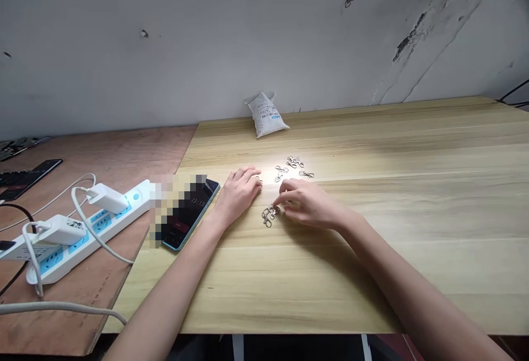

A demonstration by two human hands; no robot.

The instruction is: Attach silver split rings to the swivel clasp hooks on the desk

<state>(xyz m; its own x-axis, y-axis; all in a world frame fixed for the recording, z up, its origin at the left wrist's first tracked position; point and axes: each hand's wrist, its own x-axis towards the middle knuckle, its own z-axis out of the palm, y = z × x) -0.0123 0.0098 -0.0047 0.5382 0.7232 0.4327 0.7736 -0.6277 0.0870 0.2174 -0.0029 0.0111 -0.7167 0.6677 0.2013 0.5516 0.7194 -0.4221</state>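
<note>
My left hand (239, 193) lies palm down on the light wooden table (372, 229), its fingers stretched out and slightly curled, with a small metal clasp (258, 179) at the fingertips. My right hand (308, 204) rests beside it, thumb and forefinger pinched on a small cluster of metal clasps (269, 215) lying on the table. Several more loose metal clasps (293, 167) are scattered just beyond both hands.
A phone (188, 213) lies left of my left hand. A white and blue power strip (78, 226) with chargers and cables sits on the brown table at left. A small grey bag (266, 114) leans against the wall. Another phone (25, 178) lies far left.
</note>
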